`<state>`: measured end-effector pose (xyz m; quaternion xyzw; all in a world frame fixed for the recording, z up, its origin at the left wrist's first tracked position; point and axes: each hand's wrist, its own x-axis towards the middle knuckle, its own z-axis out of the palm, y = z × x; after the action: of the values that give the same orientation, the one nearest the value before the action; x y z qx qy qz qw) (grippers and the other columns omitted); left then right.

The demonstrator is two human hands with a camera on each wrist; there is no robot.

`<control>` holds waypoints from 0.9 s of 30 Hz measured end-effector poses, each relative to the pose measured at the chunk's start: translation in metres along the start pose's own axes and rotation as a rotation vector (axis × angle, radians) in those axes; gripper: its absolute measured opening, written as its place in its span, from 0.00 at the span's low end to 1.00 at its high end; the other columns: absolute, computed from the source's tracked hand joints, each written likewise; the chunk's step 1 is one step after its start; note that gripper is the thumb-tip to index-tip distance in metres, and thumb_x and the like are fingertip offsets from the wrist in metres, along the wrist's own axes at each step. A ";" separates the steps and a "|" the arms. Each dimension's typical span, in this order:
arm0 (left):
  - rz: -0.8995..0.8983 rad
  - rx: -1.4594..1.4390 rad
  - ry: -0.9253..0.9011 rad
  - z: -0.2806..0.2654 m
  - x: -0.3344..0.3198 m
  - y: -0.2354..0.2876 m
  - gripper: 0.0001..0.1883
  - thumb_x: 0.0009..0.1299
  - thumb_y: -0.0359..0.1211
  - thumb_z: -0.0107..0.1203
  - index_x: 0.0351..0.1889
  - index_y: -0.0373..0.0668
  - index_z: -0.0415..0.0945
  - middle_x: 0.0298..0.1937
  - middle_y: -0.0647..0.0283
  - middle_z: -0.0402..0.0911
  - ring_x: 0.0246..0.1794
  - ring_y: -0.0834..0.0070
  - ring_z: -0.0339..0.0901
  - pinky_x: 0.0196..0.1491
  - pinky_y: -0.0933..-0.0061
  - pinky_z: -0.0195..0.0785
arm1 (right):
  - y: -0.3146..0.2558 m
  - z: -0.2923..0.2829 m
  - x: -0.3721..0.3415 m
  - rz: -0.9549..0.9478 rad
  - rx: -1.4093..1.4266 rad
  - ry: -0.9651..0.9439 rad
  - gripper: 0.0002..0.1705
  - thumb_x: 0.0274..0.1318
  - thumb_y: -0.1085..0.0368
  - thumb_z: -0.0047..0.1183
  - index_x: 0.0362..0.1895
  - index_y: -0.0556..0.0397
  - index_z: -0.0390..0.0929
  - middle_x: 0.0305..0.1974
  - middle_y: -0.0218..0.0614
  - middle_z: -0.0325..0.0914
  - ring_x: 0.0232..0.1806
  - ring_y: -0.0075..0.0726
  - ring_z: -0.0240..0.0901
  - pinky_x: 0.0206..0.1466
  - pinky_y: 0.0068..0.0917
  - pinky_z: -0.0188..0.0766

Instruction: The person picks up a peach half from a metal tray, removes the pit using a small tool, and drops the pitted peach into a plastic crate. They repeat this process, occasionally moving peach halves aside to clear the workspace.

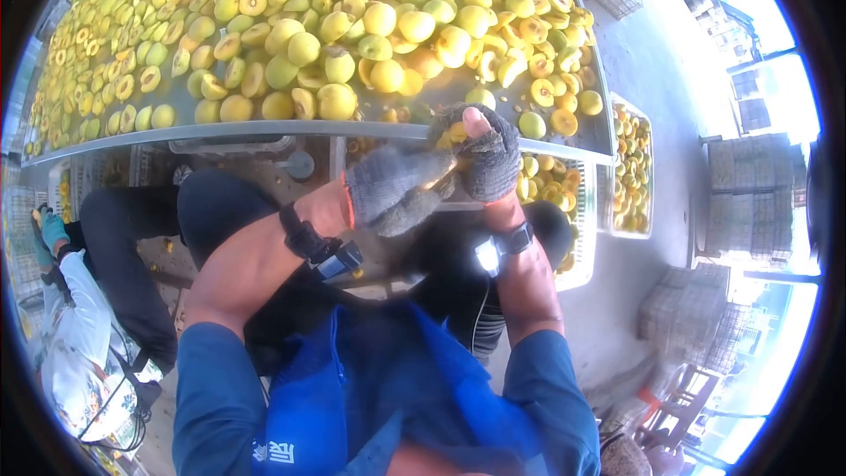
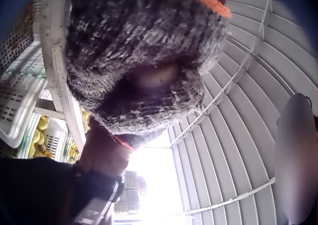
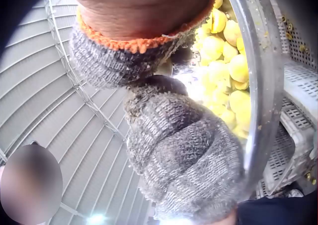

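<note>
Both hands wear grey knit gloves with orange cuffs and meet over the near edge of a metal table (image 1: 291, 127). The right hand (image 1: 490, 154), its thumb tip bare, grips a yellow peach (image 1: 456, 133), mostly hidden by glove and fingers. Close beside it, the left hand (image 1: 388, 187) has its fingers curled round a narrow pale thing (image 1: 435, 182); I cannot tell its kind. The right wrist view shows the left glove's bent fingers (image 3: 184, 145) just below the right hand (image 3: 114, 61). Whole and halved yellow peaches (image 1: 379, 26) cover much of the table.
Under the table's edge stands a white crate (image 1: 577, 269) of halved fruit; another crate (image 1: 650, 172) of halves is to the right. A second person's gloved hand (image 1: 55, 226) is at far left. Stacked crates (image 1: 749, 185) stand along the right side.
</note>
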<state>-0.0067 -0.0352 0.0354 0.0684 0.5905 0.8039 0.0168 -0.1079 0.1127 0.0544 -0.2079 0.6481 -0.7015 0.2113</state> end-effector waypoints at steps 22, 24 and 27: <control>0.088 0.159 -0.046 -0.002 -0.001 -0.003 0.08 0.76 0.30 0.55 0.51 0.41 0.77 0.43 0.67 0.80 0.40 0.80 0.77 0.42 0.81 0.72 | 0.013 0.007 -0.002 -0.246 -0.258 0.149 0.21 0.71 0.55 0.44 0.40 0.58 0.82 0.35 0.34 0.82 0.34 0.31 0.75 0.40 0.29 0.72; 0.187 0.402 -0.033 0.001 -0.001 -0.007 0.08 0.75 0.28 0.54 0.50 0.40 0.77 0.43 0.66 0.80 0.40 0.78 0.76 0.42 0.79 0.72 | 0.017 0.010 -0.003 -0.318 -0.232 0.187 0.23 0.72 0.52 0.44 0.42 0.59 0.81 0.32 0.36 0.80 0.33 0.32 0.74 0.39 0.31 0.71; -0.187 -0.020 0.026 0.005 -0.002 -0.002 0.09 0.73 0.24 0.54 0.50 0.38 0.77 0.44 0.64 0.80 0.42 0.73 0.76 0.45 0.74 0.72 | 0.023 0.008 -0.002 -0.313 -0.152 0.213 0.24 0.73 0.50 0.43 0.43 0.59 0.81 0.31 0.37 0.79 0.32 0.33 0.73 0.38 0.31 0.70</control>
<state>-0.0038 -0.0303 0.0342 0.0025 0.5864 0.8056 0.0847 -0.1009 0.1056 0.0324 -0.2459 0.6776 -0.6929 0.0138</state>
